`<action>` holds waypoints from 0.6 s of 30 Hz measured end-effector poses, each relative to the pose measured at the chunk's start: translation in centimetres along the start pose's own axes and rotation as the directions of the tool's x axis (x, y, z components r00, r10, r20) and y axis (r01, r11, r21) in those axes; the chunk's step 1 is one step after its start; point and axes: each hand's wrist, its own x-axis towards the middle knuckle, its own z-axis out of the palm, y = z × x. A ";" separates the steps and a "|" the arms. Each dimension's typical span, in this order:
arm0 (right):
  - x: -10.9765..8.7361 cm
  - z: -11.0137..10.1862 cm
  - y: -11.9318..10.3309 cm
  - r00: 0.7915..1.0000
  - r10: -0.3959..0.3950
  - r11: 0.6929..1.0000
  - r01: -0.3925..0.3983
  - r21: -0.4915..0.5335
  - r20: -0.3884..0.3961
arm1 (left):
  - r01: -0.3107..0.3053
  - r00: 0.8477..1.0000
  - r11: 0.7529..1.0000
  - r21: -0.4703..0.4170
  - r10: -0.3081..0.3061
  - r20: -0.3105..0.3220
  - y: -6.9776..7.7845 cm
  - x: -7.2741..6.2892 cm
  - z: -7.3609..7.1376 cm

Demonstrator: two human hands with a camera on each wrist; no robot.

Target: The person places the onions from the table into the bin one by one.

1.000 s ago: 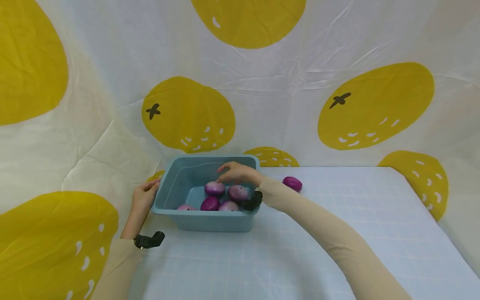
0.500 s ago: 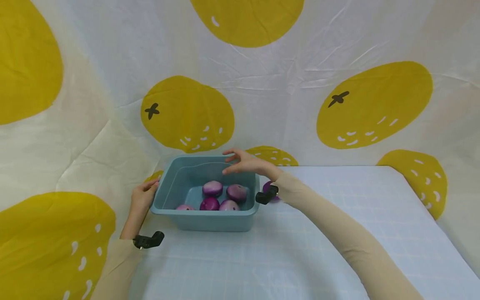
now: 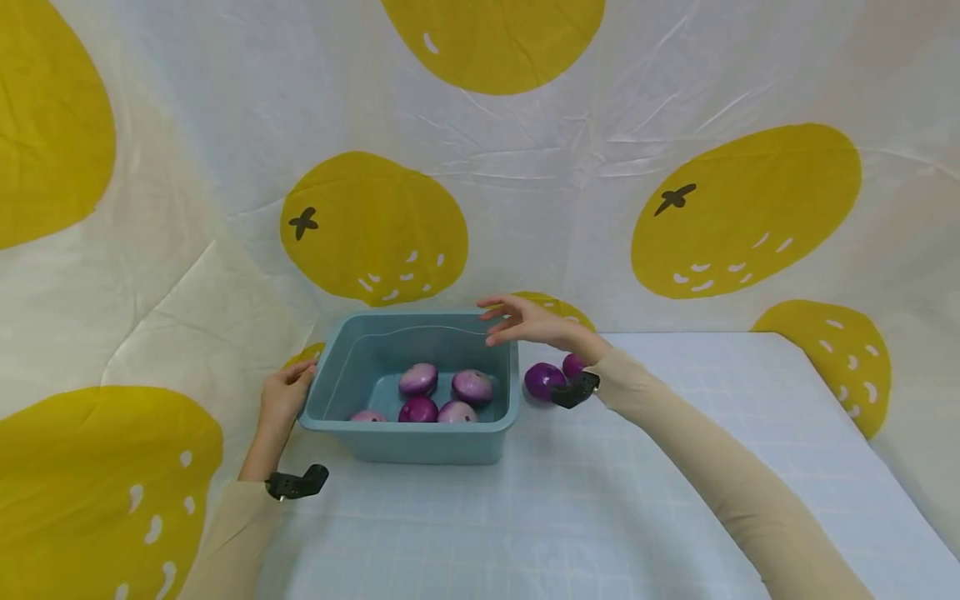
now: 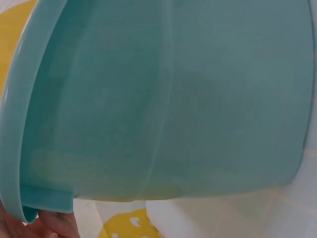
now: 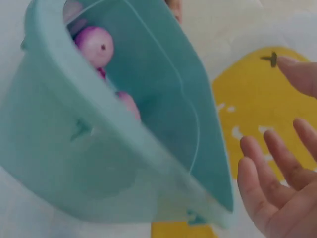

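Observation:
In the head view a blue-green plastic tub [image 3: 427, 450] stands on the table, several red onions [image 3: 418, 379] lying in its bottom. My left hand [image 3: 283, 402] grips the tub's left rim; the left wrist view shows its fingers [image 4: 59, 223] curled under the rim's lip. Over the tub's back right corner hovers my right hand [image 3: 534, 323], fingers spread and holding nothing. Right of the tub, beneath the right wrist, two more red onions lie on the table: a dark one [image 3: 543, 382] and another [image 3: 573, 365] partly hidden by the sleeve.
A pale checked cloth [image 3: 450, 533] covers the table. Behind and to the left hangs a white sheet [image 3: 540, 242] with large yellow fruit prints, close to the tub. A black wrist camera [image 3: 576, 390] sits on the right forearm.
My right hand has risen from among the onions in the tub and moved right, its fingers spreading. The dark onion beside the tub has come into view. My left hand stays at the rim.

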 end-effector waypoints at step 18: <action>-4.4 -5.1 7.6 0.984 0.079 0.996 -0.073 0.045 -0.159 | 0.042 0.999 0.999 -0.010 -0.042 0.016 -0.2 0.4 0.2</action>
